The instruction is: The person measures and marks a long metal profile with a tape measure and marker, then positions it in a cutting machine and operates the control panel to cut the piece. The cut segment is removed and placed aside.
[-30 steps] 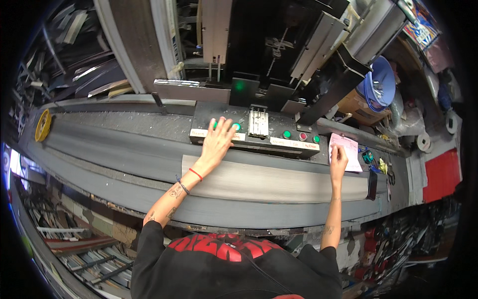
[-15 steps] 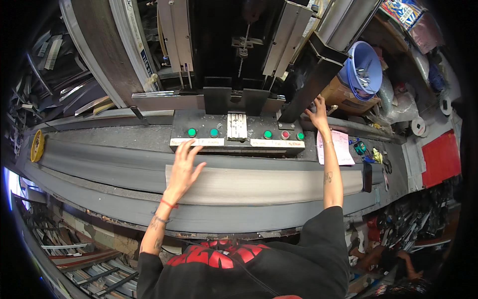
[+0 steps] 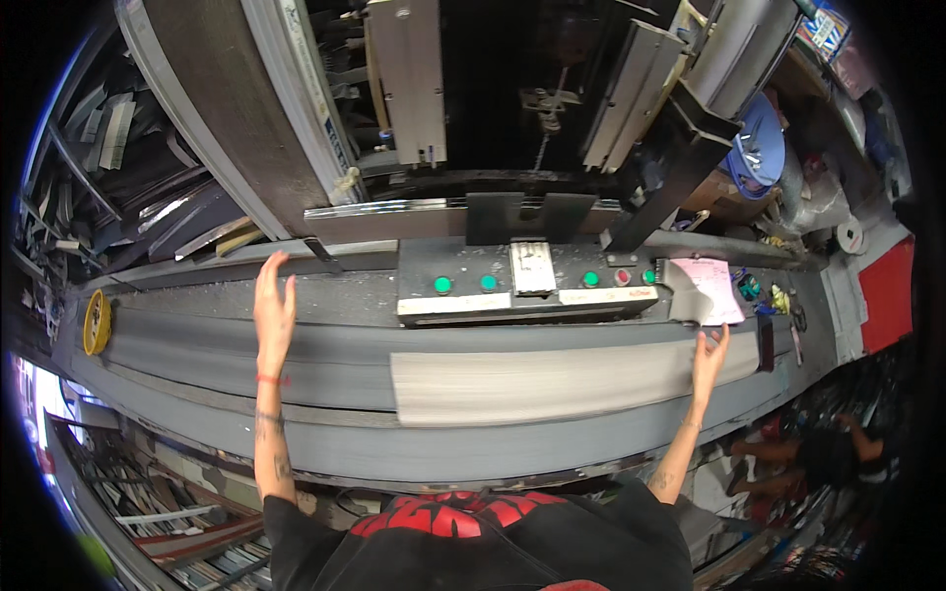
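My left hand (image 3: 273, 313) is open, its fingers raised over the left part of the bench, left of the control box (image 3: 527, 313). My right hand (image 3: 709, 362) has its fingers apart over the right end of a stack of pale grey flat strips (image 3: 572, 379). Just beyond its fingertips, a grey curved piece (image 3: 687, 294) overlaps a pink paper sheet (image 3: 724, 288); whether a fingertip touches it I cannot tell. The control box carries green buttons (image 3: 591, 280), a red button (image 3: 623, 279) and a small light metal block (image 3: 532, 268).
Behind the box rise a dark machine frame (image 3: 542, 219) and a slanted post (image 3: 665, 182). A yellow ring-shaped item (image 3: 97, 322) stands far left. A dark phone-like slab (image 3: 765, 343) and small tools (image 3: 780, 299) lie right. A blue bucket (image 3: 757, 148) is back right; another person (image 3: 828, 455) is lower right.
My left hand has swung left, away from the box's buttons. My right hand has come back from beside the post toward me. A grey piece now covers part of the pink sheet. The view has shifted.
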A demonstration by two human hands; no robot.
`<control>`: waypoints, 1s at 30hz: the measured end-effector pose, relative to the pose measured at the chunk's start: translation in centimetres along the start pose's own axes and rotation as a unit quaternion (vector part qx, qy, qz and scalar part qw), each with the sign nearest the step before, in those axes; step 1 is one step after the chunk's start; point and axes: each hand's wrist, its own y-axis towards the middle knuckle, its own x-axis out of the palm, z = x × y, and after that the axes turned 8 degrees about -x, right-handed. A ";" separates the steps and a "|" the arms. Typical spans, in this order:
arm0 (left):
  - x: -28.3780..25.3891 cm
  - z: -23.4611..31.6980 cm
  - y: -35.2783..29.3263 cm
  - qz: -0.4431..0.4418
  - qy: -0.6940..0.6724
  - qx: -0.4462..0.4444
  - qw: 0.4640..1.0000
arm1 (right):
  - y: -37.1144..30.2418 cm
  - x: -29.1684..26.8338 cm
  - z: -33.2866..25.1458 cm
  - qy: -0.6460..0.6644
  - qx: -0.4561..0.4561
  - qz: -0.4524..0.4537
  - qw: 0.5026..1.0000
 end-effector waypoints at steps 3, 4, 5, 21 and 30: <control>2.8 -2.0 5.9 -0.051 0.007 0.064 0.997 | -8.1 -0.6 -6.2 -0.044 -0.020 0.011 0.999; 3.6 -2.3 7.2 -0.032 -0.006 0.096 0.995 | -10.5 0.3 -8.6 -0.031 -0.006 -0.006 0.999; 3.9 -2.9 8.4 -0.034 0.017 0.137 0.990 | -12.4 1.2 -11.1 -0.012 -0.016 -0.022 1.000; 3.2 -2.4 11.0 -0.187 -0.065 0.210 0.957 | -17.4 22.2 -33.8 0.143 -0.294 -0.371 0.869; -1.8 -8.1 10.9 -0.071 0.101 0.188 0.974 | -16.5 23.8 -32.1 0.158 -0.320 -0.358 0.863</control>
